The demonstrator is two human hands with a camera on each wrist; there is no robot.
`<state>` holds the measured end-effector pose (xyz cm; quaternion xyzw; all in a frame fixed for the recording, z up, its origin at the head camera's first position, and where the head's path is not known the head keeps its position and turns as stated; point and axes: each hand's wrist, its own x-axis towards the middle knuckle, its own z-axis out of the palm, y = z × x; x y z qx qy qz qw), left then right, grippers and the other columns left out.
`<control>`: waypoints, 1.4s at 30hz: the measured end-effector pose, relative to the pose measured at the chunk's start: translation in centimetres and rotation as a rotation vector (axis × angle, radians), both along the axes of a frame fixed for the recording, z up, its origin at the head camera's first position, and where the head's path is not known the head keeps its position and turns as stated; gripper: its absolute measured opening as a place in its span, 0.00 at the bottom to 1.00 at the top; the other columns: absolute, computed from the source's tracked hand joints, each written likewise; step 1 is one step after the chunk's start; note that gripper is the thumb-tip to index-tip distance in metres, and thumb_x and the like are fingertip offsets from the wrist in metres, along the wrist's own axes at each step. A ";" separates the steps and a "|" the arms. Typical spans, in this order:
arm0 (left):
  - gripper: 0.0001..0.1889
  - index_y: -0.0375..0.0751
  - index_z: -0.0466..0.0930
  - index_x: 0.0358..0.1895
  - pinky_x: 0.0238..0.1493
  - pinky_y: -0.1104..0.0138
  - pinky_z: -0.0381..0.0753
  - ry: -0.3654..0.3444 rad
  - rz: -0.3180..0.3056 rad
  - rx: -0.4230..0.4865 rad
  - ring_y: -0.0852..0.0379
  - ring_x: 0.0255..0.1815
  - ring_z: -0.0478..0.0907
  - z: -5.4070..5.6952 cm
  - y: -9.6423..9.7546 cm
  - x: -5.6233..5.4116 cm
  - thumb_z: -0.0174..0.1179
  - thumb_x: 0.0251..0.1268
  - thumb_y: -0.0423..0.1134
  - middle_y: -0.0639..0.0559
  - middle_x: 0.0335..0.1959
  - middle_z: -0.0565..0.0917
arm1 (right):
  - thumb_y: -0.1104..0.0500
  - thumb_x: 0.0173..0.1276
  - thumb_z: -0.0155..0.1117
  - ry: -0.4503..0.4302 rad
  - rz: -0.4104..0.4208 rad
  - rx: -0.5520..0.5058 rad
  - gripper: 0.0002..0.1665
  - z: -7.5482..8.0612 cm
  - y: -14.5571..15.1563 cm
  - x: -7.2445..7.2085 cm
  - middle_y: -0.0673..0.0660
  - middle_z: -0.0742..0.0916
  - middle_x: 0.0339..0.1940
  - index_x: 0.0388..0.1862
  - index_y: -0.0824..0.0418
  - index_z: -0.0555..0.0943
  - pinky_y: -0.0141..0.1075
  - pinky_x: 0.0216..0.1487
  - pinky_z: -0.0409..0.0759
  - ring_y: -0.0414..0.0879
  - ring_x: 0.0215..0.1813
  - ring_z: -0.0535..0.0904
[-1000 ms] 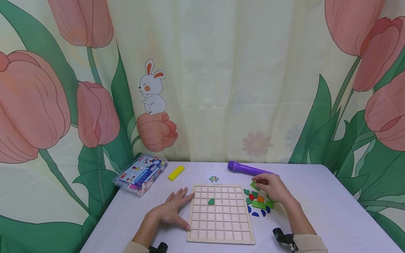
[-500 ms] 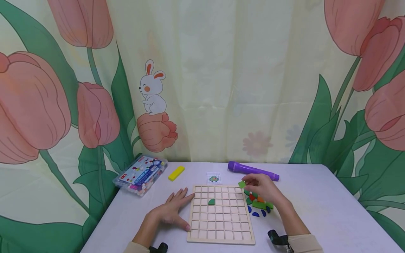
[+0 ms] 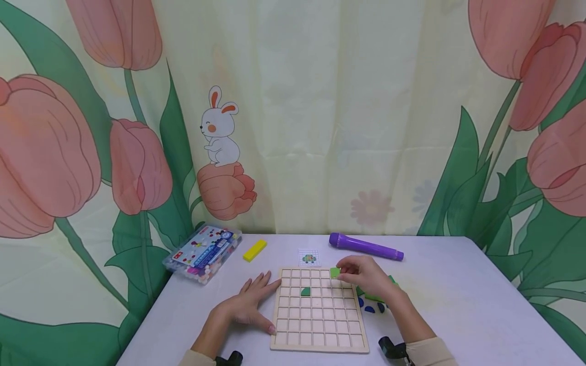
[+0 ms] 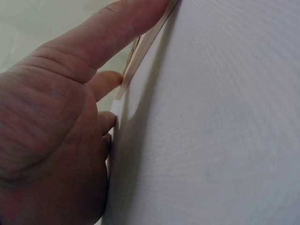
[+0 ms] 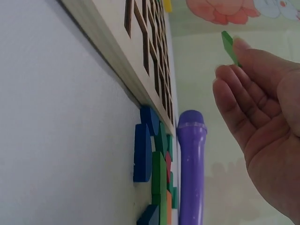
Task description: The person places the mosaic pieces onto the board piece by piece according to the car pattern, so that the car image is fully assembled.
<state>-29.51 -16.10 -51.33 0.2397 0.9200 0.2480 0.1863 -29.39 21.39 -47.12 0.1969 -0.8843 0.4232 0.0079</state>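
A wooden grid board [image 3: 319, 351] lies flat on the white table, with one dark green quarter-round piece [image 3: 305, 292] in a cell of its upper left part. Between thumb and fingers my right hand [image 3: 363, 276] pinches a light green square tile [image 3: 335, 273], held over the board's top right cells. In the right wrist view the tile [image 5: 229, 47] is seen nearly edge-on, up off the board. My left hand [image 3: 249, 304] lies spread at the board's left side, its thumb and a fingertip touching the frame. The left wrist view shows the thumb [image 4: 108, 37] along the wooden edge.
Blue half-round pieces [image 3: 369, 309] and other coloured blocks [image 5: 159, 173] lie right of the board, partly hidden by my right arm. Behind it are a small pattern card [image 3: 309, 257], a purple microphone [image 3: 366, 247], a yellow block [image 3: 255, 250] and a plastic case [image 3: 203, 252].
My right hand has carried the light green tile leftward from the loose pieces to above the board's top right part. The left hand has stayed at the board's side.
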 end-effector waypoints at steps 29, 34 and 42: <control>0.63 0.62 0.54 0.84 0.83 0.35 0.33 0.012 -0.011 -0.002 0.38 0.88 0.35 -0.1 -0.1 0.0 0.77 0.41 0.71 0.42 0.88 0.45 | 0.60 0.64 0.78 -0.020 0.099 0.159 0.10 -0.6 -4.2 -0.8 0.46 0.84 0.28 0.43 0.60 0.88 0.30 0.34 0.76 0.41 0.32 0.76; 0.64 0.62 0.54 0.84 0.83 0.36 0.33 0.019 -0.010 -0.003 0.38 0.88 0.35 -0.2 -0.1 0.0 0.77 0.41 0.72 0.42 0.88 0.45 | 0.61 0.64 0.78 -0.051 0.151 0.198 0.08 -0.7 -5.0 -0.9 0.47 0.84 0.27 0.41 0.60 0.88 0.31 0.33 0.75 0.41 0.32 0.77; 0.64 0.60 0.55 0.84 0.83 0.36 0.33 0.024 -0.018 0.010 0.37 0.88 0.36 0.0 -0.1 0.0 0.78 0.40 0.71 0.41 0.87 0.45 | 0.58 0.62 0.79 -0.077 0.168 0.281 0.07 -1.1 -5.5 -1.2 0.45 0.84 0.26 0.36 0.56 0.88 0.31 0.34 0.75 0.39 0.31 0.76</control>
